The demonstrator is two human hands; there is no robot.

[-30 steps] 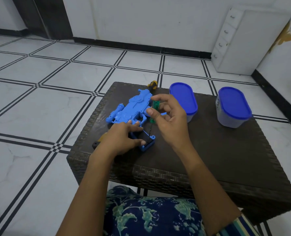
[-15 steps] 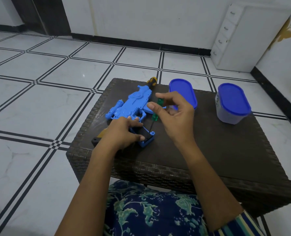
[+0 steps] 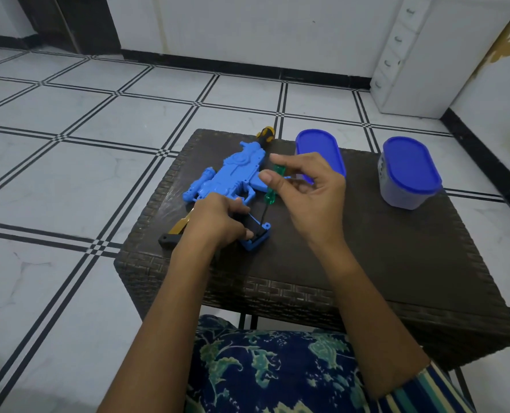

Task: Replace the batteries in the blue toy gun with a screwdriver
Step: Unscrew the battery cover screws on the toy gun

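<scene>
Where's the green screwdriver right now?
Head view, mid-table: the right hand pinches the green screwdriver, its tip down at the grip of the blue toy gun, which the left hand holds.

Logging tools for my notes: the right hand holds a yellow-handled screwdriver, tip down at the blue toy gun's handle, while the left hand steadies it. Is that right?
Not quite. The head view shows the right hand holding a green-handled screwdriver; the yellow-and-black screwdriver lies untouched beyond the blue toy gun. The left hand does steady the handle.
</scene>
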